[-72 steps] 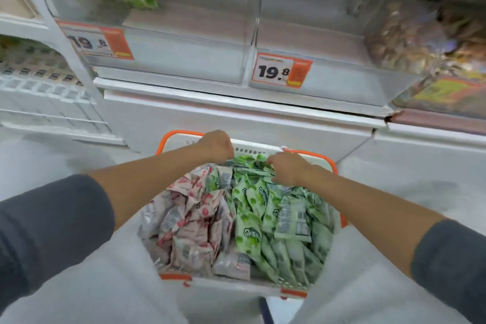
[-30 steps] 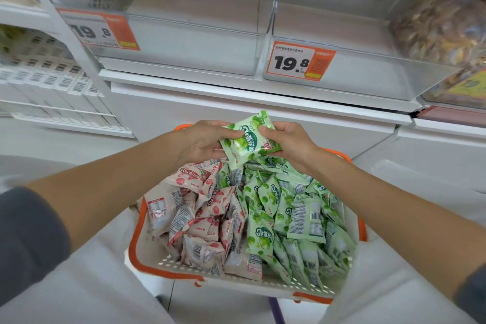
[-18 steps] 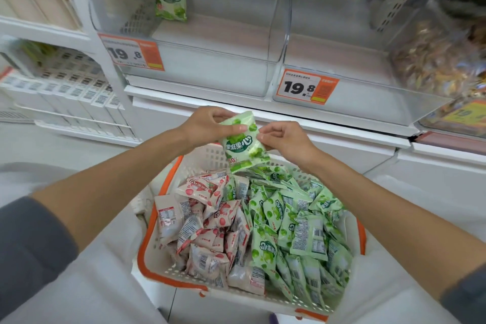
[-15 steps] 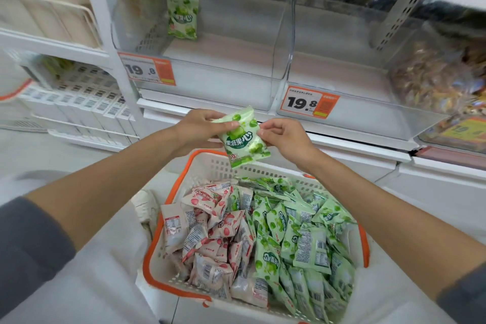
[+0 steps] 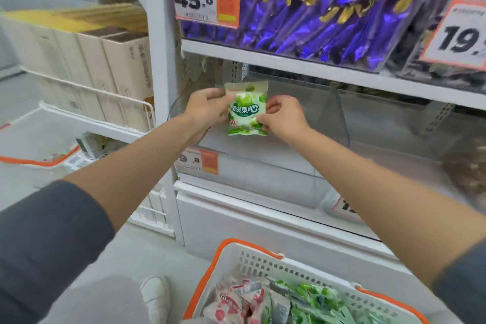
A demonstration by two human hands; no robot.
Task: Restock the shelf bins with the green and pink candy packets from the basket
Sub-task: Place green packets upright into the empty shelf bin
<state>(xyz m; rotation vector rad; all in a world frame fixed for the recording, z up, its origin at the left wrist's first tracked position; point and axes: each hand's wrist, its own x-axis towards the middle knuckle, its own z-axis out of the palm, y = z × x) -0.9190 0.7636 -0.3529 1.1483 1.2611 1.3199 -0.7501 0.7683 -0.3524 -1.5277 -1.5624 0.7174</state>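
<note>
**Green packet arrives at the shelf bin**

A left hand pinches one side of a small green-and-white plastic candy packet, the right hand the other, holding it upright over the clear acrylic bin; it looks light, soft and slippery (side seams should grip best)

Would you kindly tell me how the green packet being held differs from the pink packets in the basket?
The green packet is held upright by the left hand and right hand at the clear bin; the pink packets lie heaped in the basket. The green packet has green print, the pink packets red. Both are small pouches.
</note>
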